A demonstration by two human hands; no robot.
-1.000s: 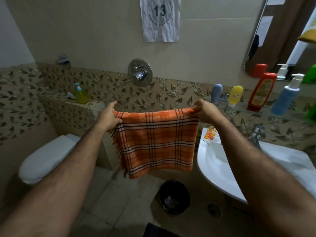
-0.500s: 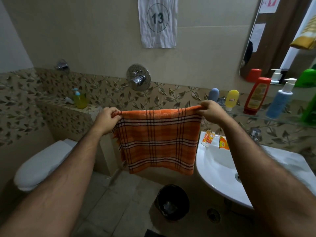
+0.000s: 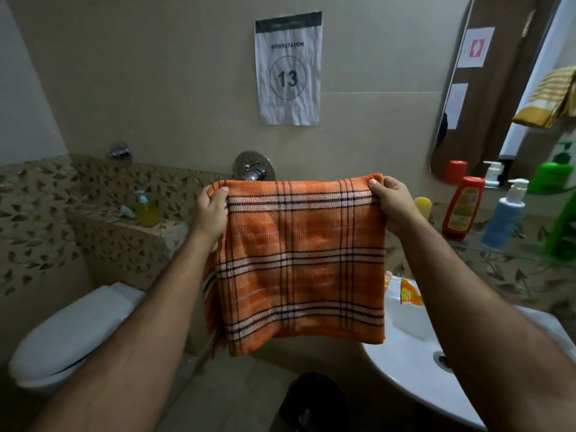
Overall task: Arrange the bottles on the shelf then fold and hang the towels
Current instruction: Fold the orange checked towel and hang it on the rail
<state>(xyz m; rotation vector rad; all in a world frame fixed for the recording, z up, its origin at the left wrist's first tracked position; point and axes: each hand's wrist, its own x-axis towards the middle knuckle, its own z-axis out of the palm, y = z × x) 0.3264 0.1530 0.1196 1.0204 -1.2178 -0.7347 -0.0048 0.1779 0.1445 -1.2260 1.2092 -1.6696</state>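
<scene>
Up at chest height before a tiled bathroom wall, a person holds an orange plaid towel stretched between both hands. At far left a white toilet sits closed below a leaf-patterned ledge bearing a yellow pump bottle. The left hand pinches the towel's upper left corner, thumb on the near face and fingers curled behind the cloth. The towel hangs flat and doubled, its top edge just below a chrome wall valve and a paper sign reading "WORKSTATION 13". The right hand grips the upper right corner the same way. Beyond it, a red bottle and a blue pump bottle stand on a glass shelf above a white sink, beneath a mirror.
</scene>
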